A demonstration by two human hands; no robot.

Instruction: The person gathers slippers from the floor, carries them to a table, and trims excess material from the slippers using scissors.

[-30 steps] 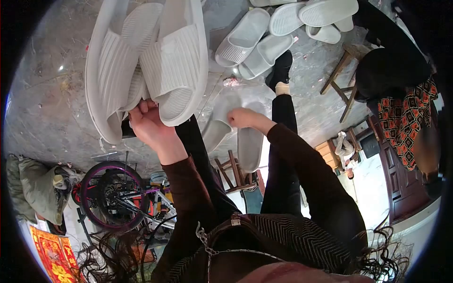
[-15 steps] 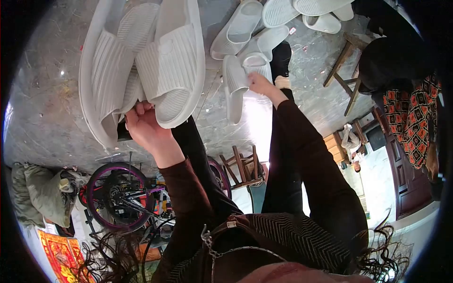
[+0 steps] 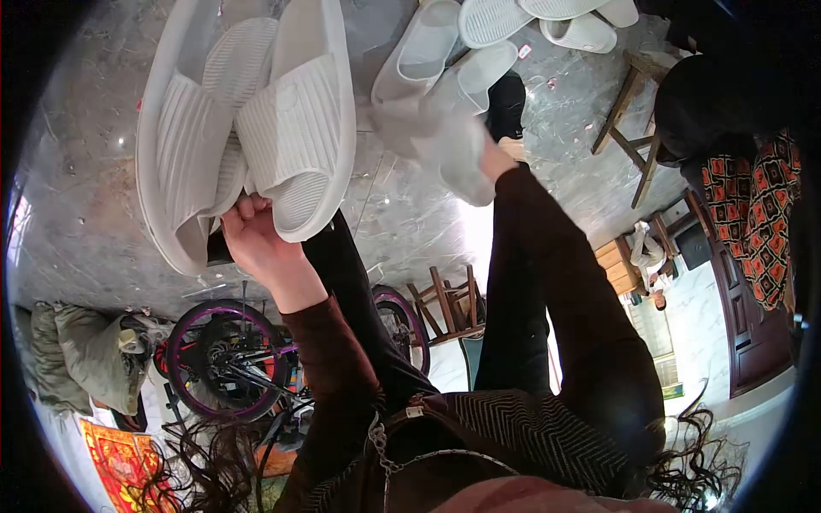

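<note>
My left hand (image 3: 259,244) is closed round the toe ends of a bundle of large white ribbed slippers (image 3: 295,120), held up close to the camera at upper left. At least one more slipper shows between the two front ones, with its insole visible. My right hand (image 3: 496,162) is beside my foot, closed on a white slipper (image 3: 462,154) smeared by motion. The slipper hides most of its fingers. Just beyond it, on the floor, lie more white slippers (image 3: 428,47), some overlapping.
Grey marbled floor (image 3: 94,188) surrounds my feet. A wooden stool (image 3: 629,128) and a person in dark clothes (image 3: 710,111) are at right. An overturned-looking bicycle wheel (image 3: 227,359), stuffed sacks (image 3: 94,350) and a wooden chair (image 3: 449,303) show behind me. Another person (image 3: 647,256) is far back.
My right hand has lifted white footwear off the floor and swung it, blurring it. The left-hand bundle has shifted slightly left in view and stays held.
</note>
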